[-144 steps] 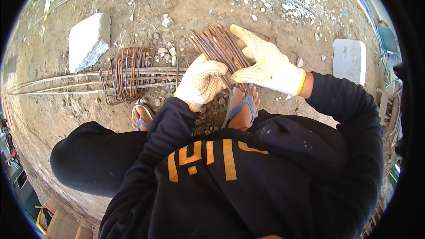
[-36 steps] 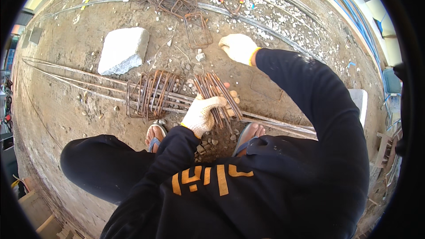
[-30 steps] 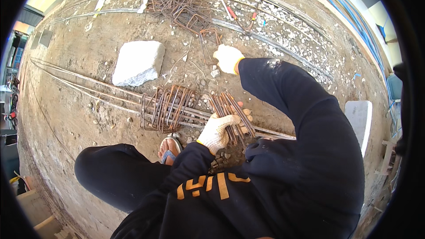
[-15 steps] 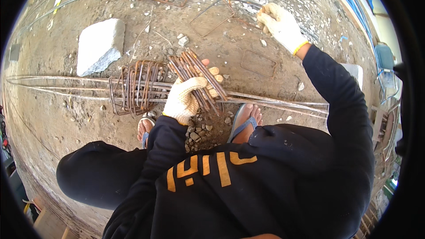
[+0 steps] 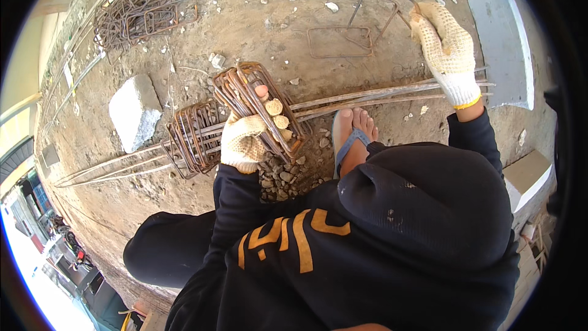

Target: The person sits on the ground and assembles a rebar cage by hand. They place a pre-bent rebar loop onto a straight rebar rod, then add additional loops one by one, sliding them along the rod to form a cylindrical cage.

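My left hand, in a knitted cream glove, is closed around a bundle of rusty rectangular rebar stirrups. Its fingertips show through the loops. Out to the right, my gloved right hand pinches the end of a single bent stirrup between thumb and fingers; part of its grip is hidden. Another stirrup lies flat on the dirt, overlapped in view by the held one. Left of the bundle, a row of stirrups is threaded around long steel bars.
A tangled heap of stirrups lies at the far left, near a white broken block. The bars' right ends reach a grey slab. Gravel sits below the bars, beside my sandalled foot.
My right hand has moved rightward, bringing the single stirrup along. The bundle in my left hand has tilted, so its loops face me more. The whole view has turned.
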The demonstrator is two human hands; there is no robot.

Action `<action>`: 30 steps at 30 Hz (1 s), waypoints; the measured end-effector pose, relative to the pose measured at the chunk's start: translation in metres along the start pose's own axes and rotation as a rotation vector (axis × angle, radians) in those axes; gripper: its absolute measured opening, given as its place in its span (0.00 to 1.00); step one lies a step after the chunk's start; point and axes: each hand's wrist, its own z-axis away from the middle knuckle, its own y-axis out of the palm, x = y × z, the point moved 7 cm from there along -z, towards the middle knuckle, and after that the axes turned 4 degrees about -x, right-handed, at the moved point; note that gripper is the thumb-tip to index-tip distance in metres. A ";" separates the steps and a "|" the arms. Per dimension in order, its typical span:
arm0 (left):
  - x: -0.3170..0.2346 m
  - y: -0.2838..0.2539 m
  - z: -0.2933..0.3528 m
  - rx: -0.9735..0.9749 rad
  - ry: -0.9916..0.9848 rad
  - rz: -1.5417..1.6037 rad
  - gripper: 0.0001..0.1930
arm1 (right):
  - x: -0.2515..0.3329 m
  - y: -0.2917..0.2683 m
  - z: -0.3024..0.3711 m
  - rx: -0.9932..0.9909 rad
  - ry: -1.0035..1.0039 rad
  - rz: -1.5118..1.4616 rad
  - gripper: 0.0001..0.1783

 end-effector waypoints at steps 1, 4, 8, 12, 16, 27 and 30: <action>0.000 0.001 -0.001 -0.003 0.004 -0.029 0.28 | -0.010 -0.004 0.001 -0.010 0.119 -0.113 0.10; 0.001 0.001 -0.005 -0.049 0.010 -0.052 0.28 | -0.020 -0.010 -0.002 -0.032 0.167 -0.111 0.11; 0.004 0.004 -0.009 -0.067 0.032 -0.069 0.29 | 0.005 -0.029 -0.016 -0.209 -0.238 0.278 0.12; 0.007 0.010 -0.013 -0.069 0.014 -0.088 0.29 | 0.002 -0.056 -0.026 -0.310 -0.133 -0.091 0.13; 0.008 0.015 -0.014 -0.085 0.028 -0.125 0.28 | 0.001 -0.029 -0.032 -0.011 -0.037 -0.171 0.08; 0.010 0.012 -0.005 -0.055 -0.011 -0.089 0.27 | 0.116 0.059 -0.091 0.608 -0.130 -0.735 0.21; 0.008 0.011 -0.005 -0.076 0.020 -0.112 0.28 | 0.104 0.058 -0.122 0.498 -0.242 -0.406 0.21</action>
